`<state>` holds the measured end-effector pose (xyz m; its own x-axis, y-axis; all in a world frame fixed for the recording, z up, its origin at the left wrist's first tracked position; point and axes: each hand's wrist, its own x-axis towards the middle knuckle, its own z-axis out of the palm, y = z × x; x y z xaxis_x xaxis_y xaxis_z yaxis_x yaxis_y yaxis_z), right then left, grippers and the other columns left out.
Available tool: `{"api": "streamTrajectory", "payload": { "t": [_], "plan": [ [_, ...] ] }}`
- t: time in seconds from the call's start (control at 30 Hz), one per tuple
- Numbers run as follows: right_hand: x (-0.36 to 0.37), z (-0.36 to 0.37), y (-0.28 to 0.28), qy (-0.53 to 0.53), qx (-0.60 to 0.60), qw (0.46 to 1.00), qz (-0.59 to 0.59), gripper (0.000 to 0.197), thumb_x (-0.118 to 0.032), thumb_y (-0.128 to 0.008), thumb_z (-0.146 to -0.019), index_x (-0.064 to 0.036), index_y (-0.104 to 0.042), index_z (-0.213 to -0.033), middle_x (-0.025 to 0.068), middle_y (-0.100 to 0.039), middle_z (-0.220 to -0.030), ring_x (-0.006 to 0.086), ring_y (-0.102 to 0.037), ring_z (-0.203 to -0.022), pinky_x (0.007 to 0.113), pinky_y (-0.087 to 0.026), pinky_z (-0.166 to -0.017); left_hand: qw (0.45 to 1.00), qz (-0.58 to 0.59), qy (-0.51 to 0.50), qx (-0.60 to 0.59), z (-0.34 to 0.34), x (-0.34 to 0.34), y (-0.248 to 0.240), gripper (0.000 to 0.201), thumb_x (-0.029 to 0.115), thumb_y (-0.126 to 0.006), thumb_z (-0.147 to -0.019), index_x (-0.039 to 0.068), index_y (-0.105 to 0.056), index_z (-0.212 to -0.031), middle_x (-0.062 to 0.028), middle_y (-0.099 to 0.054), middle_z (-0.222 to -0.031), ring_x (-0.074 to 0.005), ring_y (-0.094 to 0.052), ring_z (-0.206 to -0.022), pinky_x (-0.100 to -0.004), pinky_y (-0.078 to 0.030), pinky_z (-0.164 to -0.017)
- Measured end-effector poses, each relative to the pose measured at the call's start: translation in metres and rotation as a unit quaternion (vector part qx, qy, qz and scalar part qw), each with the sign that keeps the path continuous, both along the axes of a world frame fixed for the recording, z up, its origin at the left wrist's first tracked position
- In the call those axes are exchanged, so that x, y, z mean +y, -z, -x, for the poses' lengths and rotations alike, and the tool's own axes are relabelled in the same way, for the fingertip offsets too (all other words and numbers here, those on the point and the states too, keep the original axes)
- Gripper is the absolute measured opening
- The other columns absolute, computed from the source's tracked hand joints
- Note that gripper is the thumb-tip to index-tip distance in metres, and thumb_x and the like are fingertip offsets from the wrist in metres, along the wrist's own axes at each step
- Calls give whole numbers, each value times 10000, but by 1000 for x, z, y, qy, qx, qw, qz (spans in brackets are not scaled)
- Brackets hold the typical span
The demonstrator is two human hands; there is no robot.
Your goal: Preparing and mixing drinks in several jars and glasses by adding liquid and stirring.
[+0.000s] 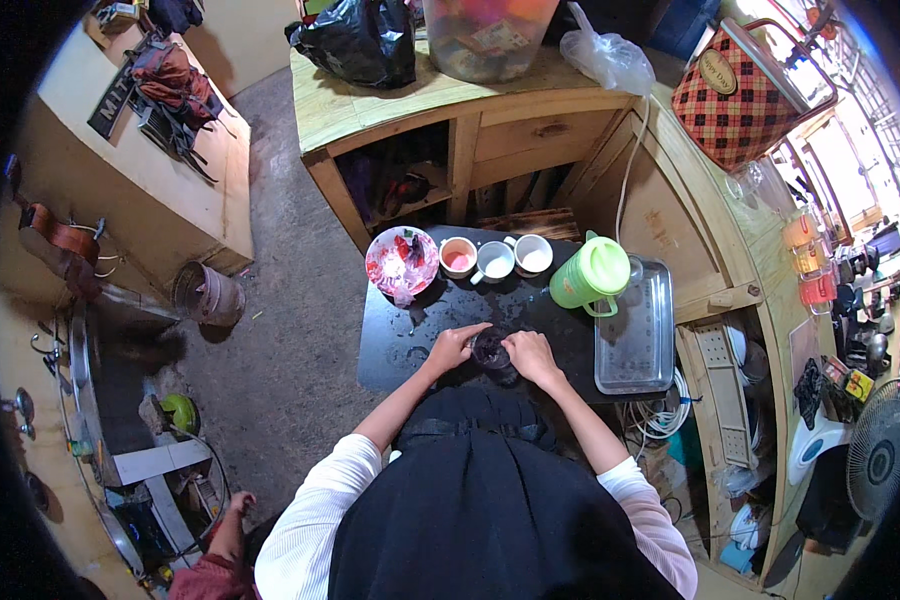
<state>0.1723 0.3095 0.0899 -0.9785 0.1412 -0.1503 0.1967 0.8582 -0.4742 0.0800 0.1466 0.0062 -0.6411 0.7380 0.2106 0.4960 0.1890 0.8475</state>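
At the near part of the black table [390, 350], a small dark, round, see-through bowl [491, 351] sits between my hands. My left hand [454, 346] grips its left rim with curled fingers, and my right hand [532, 357] holds the right side. What lies inside is too dark to make out. Beyond it stand a white mug with pinkish contents [458, 257], a second white mug [493, 262] and a third [532, 255]. Left of the mugs is a pink-and-white bowl [375, 262] with red and white plastic scraps. A lidded green pitcher [582, 276] stands to the right.
A clear rectangular tray [635, 375] lies at the table's right edge. Behind rises a wooden counter [370, 120] bearing a black plastic bag [355, 45] and a plaid basket [735, 100]. A metal bucket [210, 297] stands left on the floor. Another person's hand [240, 502] shows lower left.
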Motion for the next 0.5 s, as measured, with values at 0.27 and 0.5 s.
{"api": "streamTrajectory", "payload": {
  "t": [0.27, 0.5],
  "plan": [
    [-5, 3, -5, -1, 16, 999, -35, 220, -196, -540, -827, -41, -677, -752, 174, -631, -720, 326, -617, -703, 446, -432, -658, 1000, -8, 10, 9, 2, -1, -5, 583, -61, -497, -621, 134, -566, -1166, -126, -631, -1012, -237, -622, -642, -318, -501, -635],
    [-3, 6, -10, 8, 13, 1000, -6, 215, -190, -539, -826, -47, -680, -749, 175, -629, -705, 323, -621, -711, 444, -429, -679, 1000, -4, 12, -1, 2, 0, -4, 584, -61, -496, -613, 126, -567, -1162, -128, -631, -1003, -249, -621, -648, -319, -498, -635]
  ]
}}
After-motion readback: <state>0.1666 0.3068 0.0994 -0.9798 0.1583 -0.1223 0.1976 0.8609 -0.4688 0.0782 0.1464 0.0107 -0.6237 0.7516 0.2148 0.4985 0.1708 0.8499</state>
